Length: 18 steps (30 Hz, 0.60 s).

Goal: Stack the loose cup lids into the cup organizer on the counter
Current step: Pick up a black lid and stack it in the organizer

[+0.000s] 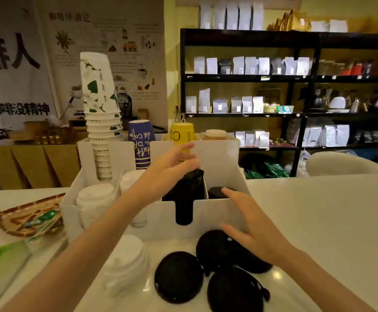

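Right now the fingers of my left hand are spread apart above the tall stack of black plastic lids that fills the third front slot of the white plastic cup organizer; whether they touch the top of the stack I cannot tell. My right hand hangs open beside the organizer's front wall, fingers loosely apart and holding nothing, just above the loose black domed lids lying on the white worktop. One more black lid sits low in the slot to the right of the stack. A short pile of white plastic lids rests on the worktop by my left forearm, and more white lids fill the organizer's left slots. Behind them stand stacked paper cups: white with green leaves, blue, yellow. A woven basket lies well to the left.
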Each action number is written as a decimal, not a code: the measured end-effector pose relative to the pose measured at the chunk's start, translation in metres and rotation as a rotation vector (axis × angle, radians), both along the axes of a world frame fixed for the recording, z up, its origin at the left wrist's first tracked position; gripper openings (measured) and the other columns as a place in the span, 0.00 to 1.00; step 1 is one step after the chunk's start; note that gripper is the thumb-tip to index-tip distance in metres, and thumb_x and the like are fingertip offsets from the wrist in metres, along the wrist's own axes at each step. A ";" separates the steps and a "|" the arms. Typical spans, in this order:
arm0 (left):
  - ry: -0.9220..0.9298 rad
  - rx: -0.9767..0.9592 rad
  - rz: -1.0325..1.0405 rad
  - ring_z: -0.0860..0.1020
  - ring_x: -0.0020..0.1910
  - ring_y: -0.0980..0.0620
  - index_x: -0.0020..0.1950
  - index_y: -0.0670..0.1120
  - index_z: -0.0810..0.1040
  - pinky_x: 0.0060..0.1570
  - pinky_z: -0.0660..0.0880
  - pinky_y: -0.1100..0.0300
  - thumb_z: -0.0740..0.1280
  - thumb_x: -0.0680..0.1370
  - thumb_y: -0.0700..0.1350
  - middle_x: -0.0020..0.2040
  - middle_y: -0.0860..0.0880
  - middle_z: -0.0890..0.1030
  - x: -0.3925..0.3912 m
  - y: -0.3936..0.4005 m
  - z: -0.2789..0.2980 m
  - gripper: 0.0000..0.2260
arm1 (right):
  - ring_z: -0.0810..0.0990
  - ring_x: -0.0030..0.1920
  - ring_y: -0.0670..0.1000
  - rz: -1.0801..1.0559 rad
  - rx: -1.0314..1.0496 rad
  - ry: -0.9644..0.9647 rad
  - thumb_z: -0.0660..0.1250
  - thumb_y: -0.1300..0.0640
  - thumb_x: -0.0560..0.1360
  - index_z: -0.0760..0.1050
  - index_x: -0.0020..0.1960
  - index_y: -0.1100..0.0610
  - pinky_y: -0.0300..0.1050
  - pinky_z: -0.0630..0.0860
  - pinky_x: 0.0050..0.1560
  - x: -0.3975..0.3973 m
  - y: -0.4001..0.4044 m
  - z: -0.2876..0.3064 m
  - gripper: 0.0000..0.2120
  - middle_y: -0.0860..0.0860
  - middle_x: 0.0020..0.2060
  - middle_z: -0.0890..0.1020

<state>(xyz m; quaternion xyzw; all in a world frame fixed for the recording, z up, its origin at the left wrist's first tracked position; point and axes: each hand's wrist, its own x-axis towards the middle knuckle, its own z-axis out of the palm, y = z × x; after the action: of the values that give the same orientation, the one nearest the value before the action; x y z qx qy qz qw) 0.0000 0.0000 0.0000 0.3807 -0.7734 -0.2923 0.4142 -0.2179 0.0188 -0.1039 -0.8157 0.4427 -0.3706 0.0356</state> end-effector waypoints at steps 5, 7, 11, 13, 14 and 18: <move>-0.058 0.014 -0.113 0.64 0.65 0.65 0.68 0.64 0.55 0.60 0.63 0.65 0.60 0.69 0.64 0.68 0.62 0.64 -0.018 0.017 -0.055 0.29 | 0.65 0.62 0.38 -0.056 0.159 0.087 0.63 0.39 0.70 0.57 0.69 0.43 0.34 0.63 0.61 -0.009 0.004 -0.023 0.31 0.44 0.67 0.68; -0.113 -0.002 -0.120 0.57 0.64 0.75 0.66 0.69 0.51 0.58 0.57 0.73 0.59 0.68 0.66 0.67 0.71 0.58 -0.024 0.024 -0.084 0.29 | 0.66 0.65 0.44 -0.043 0.263 0.080 0.63 0.39 0.70 0.56 0.70 0.46 0.42 0.66 0.64 -0.010 0.006 -0.028 0.33 0.46 0.68 0.67; -0.354 -0.088 -0.086 0.48 0.68 0.70 0.66 0.69 0.47 0.66 0.49 0.69 0.55 0.69 0.67 0.71 0.68 0.51 -0.031 0.030 -0.129 0.28 | 0.67 0.65 0.47 -0.048 0.326 0.144 0.63 0.38 0.69 0.58 0.70 0.49 0.45 0.66 0.65 -0.017 0.007 -0.031 0.34 0.49 0.67 0.69; -0.504 -0.093 -0.016 0.48 0.72 0.60 0.70 0.61 0.51 0.68 0.49 0.62 0.55 0.70 0.66 0.75 0.57 0.50 -0.028 0.025 -0.139 0.30 | 0.67 0.64 0.48 -0.058 0.333 0.188 0.63 0.37 0.69 0.60 0.69 0.51 0.45 0.66 0.64 -0.018 0.007 -0.032 0.34 0.50 0.67 0.70; -0.569 -0.074 0.023 0.49 0.73 0.57 0.71 0.58 0.53 0.68 0.49 0.61 0.55 0.72 0.64 0.75 0.54 0.50 -0.026 0.022 -0.141 0.30 | 0.68 0.64 0.48 -0.063 0.332 0.195 0.63 0.37 0.69 0.61 0.69 0.51 0.44 0.66 0.64 -0.019 0.007 -0.031 0.33 0.51 0.66 0.70; -0.814 -0.073 0.103 0.55 0.72 0.51 0.71 0.52 0.57 0.69 0.53 0.55 0.55 0.73 0.64 0.75 0.49 0.57 -0.022 0.016 -0.148 0.29 | 0.69 0.62 0.49 -0.081 0.336 0.227 0.60 0.36 0.70 0.64 0.67 0.51 0.45 0.67 0.62 -0.018 0.006 -0.032 0.30 0.50 0.64 0.73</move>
<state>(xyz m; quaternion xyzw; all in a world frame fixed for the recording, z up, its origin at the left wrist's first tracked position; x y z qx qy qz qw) -0.0220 0.0159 -0.1476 0.4885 -0.8639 -0.0690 0.1020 -0.2354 0.0252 -0.1360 -0.8164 0.5319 -0.1984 0.1061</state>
